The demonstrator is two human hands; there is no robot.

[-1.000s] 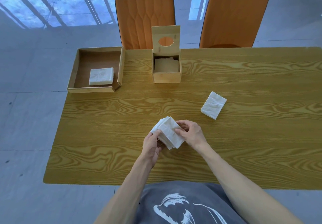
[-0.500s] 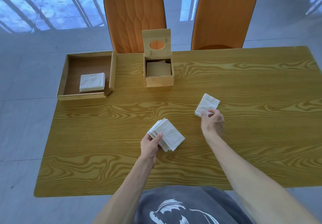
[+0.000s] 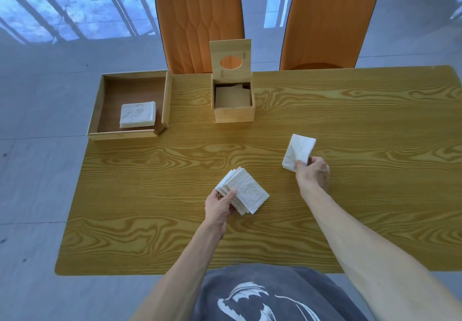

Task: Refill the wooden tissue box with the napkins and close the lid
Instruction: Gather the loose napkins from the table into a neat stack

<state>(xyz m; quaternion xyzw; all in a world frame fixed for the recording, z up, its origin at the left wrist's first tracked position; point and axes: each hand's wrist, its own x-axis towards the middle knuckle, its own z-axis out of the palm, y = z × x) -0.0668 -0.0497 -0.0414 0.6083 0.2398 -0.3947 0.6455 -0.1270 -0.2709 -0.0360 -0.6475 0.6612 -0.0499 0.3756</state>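
The wooden tissue box [image 3: 233,114] stands at the table's far middle, its lid [image 3: 231,57] with an oval hole raised upright; some napkins lie inside in shadow. My left hand [image 3: 220,204] grips a fanned stack of white napkins [image 3: 246,192] near the table's middle. To the right, my right hand [image 3: 312,174] pinches the near end of a second small napkin stack [image 3: 298,149], which is tilted up from the wood. A third stack [image 3: 137,114] lies in the wooden tray [image 3: 130,133] at the far left.
The wood-grain table [image 3: 350,195] spreads wide to the right. Two orange chairs [image 3: 200,21] stand behind its far edge. The tray overhangs the table's left corner. The near edge runs just in front of my torso.
My right hand left the stack in my left hand, reached right and took hold of the loose napkin stack, lifting its near end. My left hand kept its stack.
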